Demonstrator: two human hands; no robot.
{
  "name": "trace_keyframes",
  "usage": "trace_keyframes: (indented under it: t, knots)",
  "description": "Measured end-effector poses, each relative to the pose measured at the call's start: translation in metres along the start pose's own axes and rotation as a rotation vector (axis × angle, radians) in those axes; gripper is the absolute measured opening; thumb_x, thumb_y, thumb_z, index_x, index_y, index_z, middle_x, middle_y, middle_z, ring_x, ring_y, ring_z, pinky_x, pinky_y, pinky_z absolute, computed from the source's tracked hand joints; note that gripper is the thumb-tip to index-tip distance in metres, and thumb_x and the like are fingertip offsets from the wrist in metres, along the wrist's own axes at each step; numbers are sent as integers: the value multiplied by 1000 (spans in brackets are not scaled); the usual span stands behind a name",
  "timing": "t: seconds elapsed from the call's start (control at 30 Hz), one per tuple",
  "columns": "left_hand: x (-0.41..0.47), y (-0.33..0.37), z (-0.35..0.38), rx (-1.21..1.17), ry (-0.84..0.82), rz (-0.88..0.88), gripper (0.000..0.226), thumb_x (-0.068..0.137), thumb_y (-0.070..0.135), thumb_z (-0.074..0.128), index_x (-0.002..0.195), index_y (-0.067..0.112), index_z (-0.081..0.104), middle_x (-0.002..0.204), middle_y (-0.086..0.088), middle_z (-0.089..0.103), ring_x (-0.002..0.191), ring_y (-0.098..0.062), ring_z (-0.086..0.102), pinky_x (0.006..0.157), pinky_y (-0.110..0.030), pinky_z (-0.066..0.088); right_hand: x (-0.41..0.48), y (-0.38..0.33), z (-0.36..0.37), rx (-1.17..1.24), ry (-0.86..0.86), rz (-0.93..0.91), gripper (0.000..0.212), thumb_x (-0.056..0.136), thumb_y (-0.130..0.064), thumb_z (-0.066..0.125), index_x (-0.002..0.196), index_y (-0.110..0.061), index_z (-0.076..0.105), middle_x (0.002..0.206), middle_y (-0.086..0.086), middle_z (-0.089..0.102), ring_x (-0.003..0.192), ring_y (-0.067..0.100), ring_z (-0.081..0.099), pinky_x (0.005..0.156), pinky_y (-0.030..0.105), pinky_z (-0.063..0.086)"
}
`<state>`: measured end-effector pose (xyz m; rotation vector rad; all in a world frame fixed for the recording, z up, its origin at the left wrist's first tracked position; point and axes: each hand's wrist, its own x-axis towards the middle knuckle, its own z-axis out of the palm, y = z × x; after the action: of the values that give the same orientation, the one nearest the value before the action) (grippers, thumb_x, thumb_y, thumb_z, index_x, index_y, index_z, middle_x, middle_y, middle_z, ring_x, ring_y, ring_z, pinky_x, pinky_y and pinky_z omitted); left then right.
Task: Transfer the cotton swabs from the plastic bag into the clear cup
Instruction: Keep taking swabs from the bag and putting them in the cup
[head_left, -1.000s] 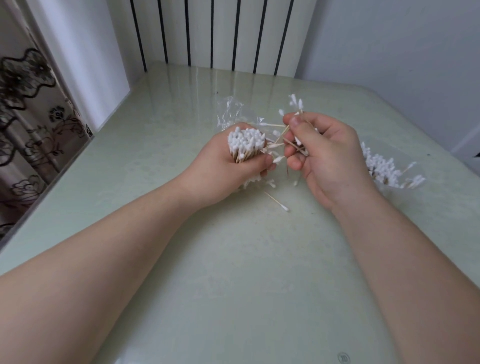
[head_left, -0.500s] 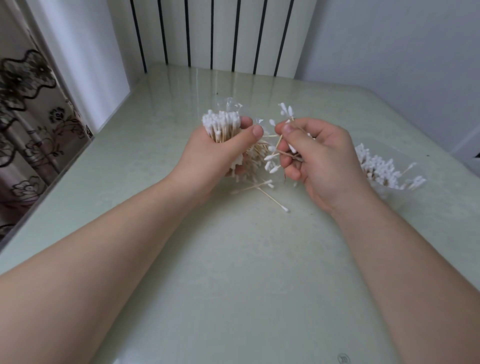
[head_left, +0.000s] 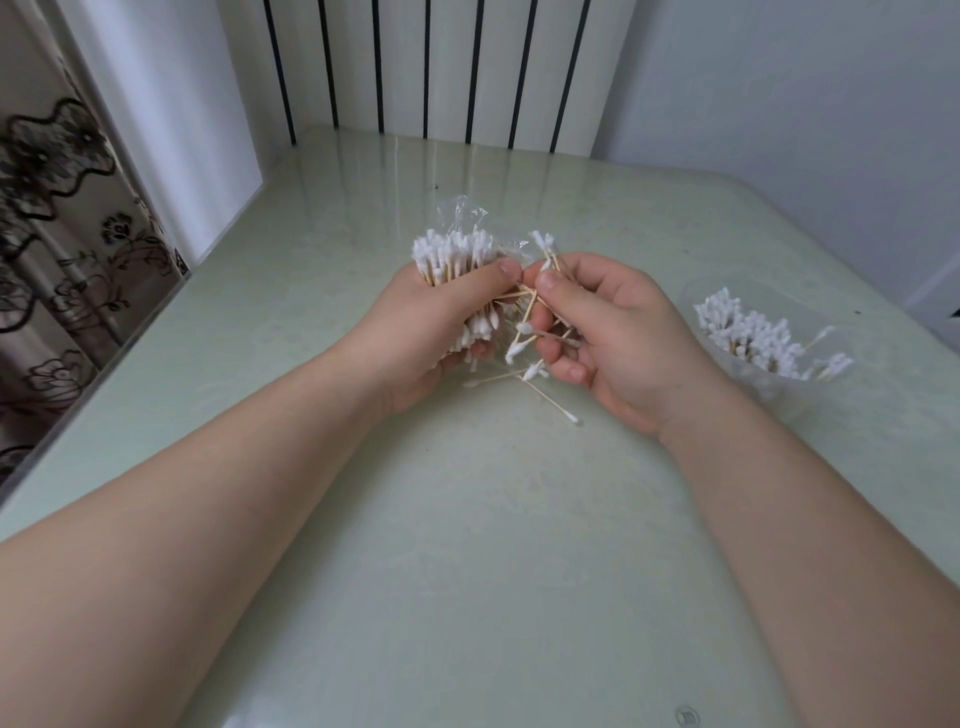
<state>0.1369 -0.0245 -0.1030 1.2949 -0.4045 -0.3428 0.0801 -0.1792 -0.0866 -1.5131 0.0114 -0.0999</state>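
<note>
Gripping a thick bundle of cotton swabs (head_left: 451, 257), the left hand (head_left: 431, 338) has its thumb and fingers curled tight round the sticks. Bundle stands near upright, long axis tilted slightly away: upper white tips far, lower tips poking out under the fist. Crumpled plastic bag (head_left: 460, 213) sits right behind the bundle, touching it. Right hand (head_left: 618, 338) is just beside the left, palm turned left, pinching a few stray swabs (head_left: 524, 328) between thumb and curled fingers. Those cross at odd angles, some tips up past the thumb, others aimed down at the table (head_left: 467, 545). Loose swabs (head_left: 553, 404) lie flat under the hands, one with its axis running near-right. Clear cup (head_left: 769, 389) stands right of the right hand, apart from it, holding a cluster of swabs (head_left: 748, 332), tips up. Both forearms reach in from the near edge.
</note>
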Motion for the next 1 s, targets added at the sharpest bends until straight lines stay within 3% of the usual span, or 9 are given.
trace_keyframes:
  t: [0.2, 0.33, 0.5, 0.67, 0.77, 0.87, 1.0]
  knots:
    - [1, 3, 2, -46, 105, 11, 18, 102, 14, 56, 89, 6, 65, 77, -8, 69, 59, -14, 66, 49, -20, 48, 5, 4, -2, -117, 96, -50, 21, 99, -10, 59, 79, -6, 62, 65, 6, 57, 52, 17, 48, 38, 23, 32]
    - [-1, 4, 4, -79, 88, 8, 9, 99, 18, 63, 98, 9, 66, 88, -7, 70, 68, -14, 69, 53, -22, 51, 4, 2, -2, -73, 149, -104, 16, 99, -8, 58, 85, -5, 65, 66, 5, 58, 55, 18, 49, 41, 22, 34]
    - [1, 4, 2, -103, 109, -9, 3, 97, 19, 67, 97, 18, 64, 71, 7, 63, 60, -6, 62, 53, -21, 47, 5, -4, -3, 82, 218, -136, 12, 99, -5, 57, 91, -5, 65, 67, 4, 57, 54, 14, 49, 42, 20, 34]
    - [3, 2, -1, -71, 86, -12, 9, 96, 21, 69, 93, 21, 60, 64, 10, 54, 56, -8, 54, 56, -27, 45, 5, -3, -1, 100, 266, -136, 12, 99, -5, 57, 90, -5, 66, 65, 2, 57, 54, 13, 49, 42, 19, 35]
    - [2, 0, -1, -35, 3, -6, 12, 93, 25, 70, 92, 20, 60, 67, 11, 58, 59, -9, 56, 58, -28, 46, 4, -4, 0, 124, 250, -114, 11, 99, -6, 58, 92, -6, 66, 65, 1, 58, 54, 13, 51, 43, 19, 37]
    - [3, -4, 1, -30, -53, -3, 21, 88, 28, 69, 102, 14, 62, 83, -2, 64, 73, -18, 62, 62, -28, 50, 2, 0, 5, 87, 156, -83, 12, 99, -5, 58, 91, -7, 66, 66, 2, 59, 53, 13, 52, 44, 20, 39]
    - [1, -2, 2, -101, -5, 1, 11, 101, 17, 59, 92, 13, 64, 75, -6, 65, 67, -20, 65, 61, -28, 53, 0, 6, 10, 35, 41, -38, 11, 99, -4, 58, 91, -9, 65, 66, 4, 61, 54, 13, 54, 44, 20, 42]
